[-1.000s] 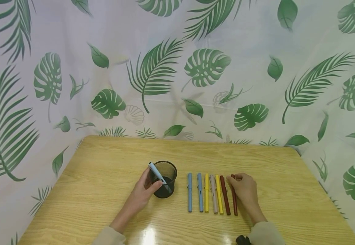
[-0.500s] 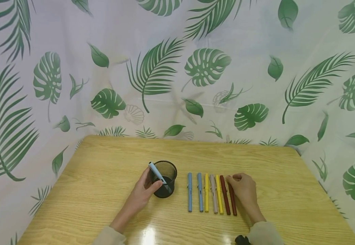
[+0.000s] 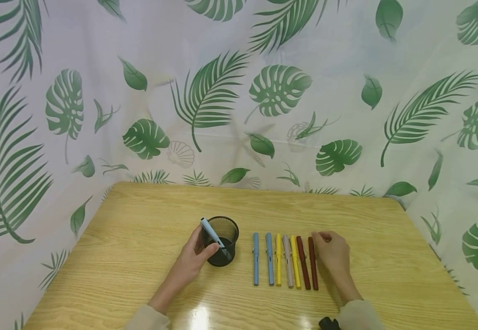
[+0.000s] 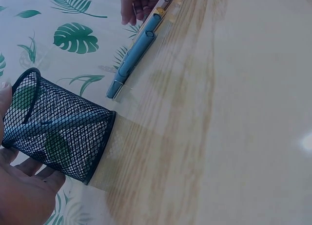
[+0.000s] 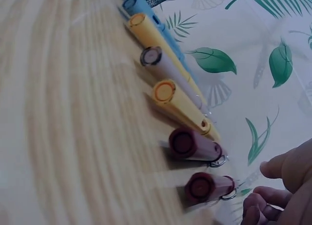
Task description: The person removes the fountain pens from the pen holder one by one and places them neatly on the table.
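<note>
My left hand (image 3: 189, 262) holds a black mesh pen cup (image 4: 63, 130), thumb at the rim and fingers along its side. Inside the cup a light blue pen (image 3: 211, 232) leans toward the hand. To the right, several capped pens lie in a row: two blue pens, the outer one (image 3: 255, 259) nearest the cup, then a yellow pen (image 3: 278, 260), a greyish pen (image 3: 288, 262), another yellow pen (image 3: 295, 262) and two dark red pens. Beside the rightmost dark red pen (image 3: 313, 264) is my right hand (image 3: 335, 254); the right wrist view shows its loosely bent fingers apart from that pen.
The wooden table (image 3: 160, 201) carries all of this. A leaf-patterned cloth (image 3: 239, 105) stands behind and at both sides. A black strap piece (image 3: 328, 323) sits at the right sleeve (image 3: 360, 315).
The rightmost dark red pen has shifted slightly left and lies closer to its neighbour. My right hand has let go of it and moved a little right. The left hand and cup stay put.
</note>
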`<state>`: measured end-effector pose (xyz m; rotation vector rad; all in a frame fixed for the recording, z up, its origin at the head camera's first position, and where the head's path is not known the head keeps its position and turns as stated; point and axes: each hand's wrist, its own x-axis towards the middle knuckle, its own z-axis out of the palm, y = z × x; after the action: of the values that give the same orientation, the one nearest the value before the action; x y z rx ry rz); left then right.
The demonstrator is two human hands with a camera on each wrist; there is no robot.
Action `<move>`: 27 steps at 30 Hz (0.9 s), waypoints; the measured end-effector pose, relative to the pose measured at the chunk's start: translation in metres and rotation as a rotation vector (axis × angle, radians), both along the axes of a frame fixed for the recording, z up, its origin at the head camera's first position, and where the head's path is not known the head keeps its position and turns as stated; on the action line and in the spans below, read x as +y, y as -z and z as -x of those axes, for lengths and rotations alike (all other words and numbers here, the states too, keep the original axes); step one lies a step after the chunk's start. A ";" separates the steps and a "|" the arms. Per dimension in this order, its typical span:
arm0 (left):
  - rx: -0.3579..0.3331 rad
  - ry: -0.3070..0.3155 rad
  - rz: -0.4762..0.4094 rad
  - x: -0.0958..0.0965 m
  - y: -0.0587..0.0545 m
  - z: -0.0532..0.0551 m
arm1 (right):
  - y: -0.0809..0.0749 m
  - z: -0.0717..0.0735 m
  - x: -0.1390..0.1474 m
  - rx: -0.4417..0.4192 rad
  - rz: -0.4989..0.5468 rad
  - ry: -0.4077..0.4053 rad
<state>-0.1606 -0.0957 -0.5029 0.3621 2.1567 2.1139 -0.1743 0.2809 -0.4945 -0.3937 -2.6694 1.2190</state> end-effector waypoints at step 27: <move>-0.008 -0.006 0.022 0.000 -0.003 -0.002 | -0.038 0.016 -0.085 0.060 0.486 -0.207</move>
<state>-0.1583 -0.0961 -0.5002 0.3453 2.1779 2.0896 -0.1905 0.1962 -0.4562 -0.1393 -2.3862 1.9131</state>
